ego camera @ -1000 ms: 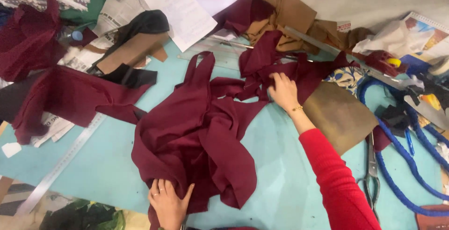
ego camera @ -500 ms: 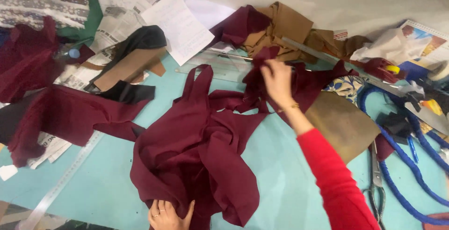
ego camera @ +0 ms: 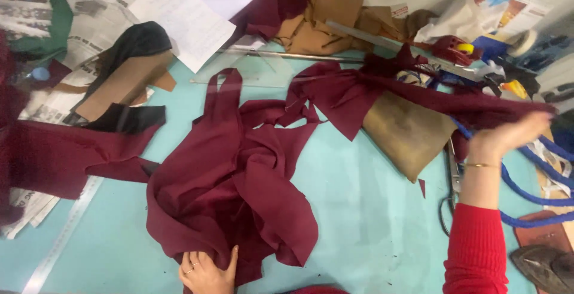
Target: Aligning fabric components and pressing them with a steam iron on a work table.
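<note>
Lying crumpled mid-table: maroon cloth (ego camera: 233, 192), judged soft, light, limp, best gathered by an edge. Left hand (ego camera: 206, 272) flat, fingers spread, pinning its hem; right hand (ego camera: 508, 135) pinching a drawn-out strip.

Fabric pile (ego camera: 233, 186) lies between ruler (ego camera: 63, 240) left, scissors (ego camera: 451, 192) right.

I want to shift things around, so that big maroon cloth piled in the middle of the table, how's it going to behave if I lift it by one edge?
Probably floppy: the maroon cloth lies in soft, deep folds under the left hand. It likely trails and stretches out rather than lifting whole, as the strip in the right hand does. It looks light and should slide easily on the smooth turquoise table.
</note>
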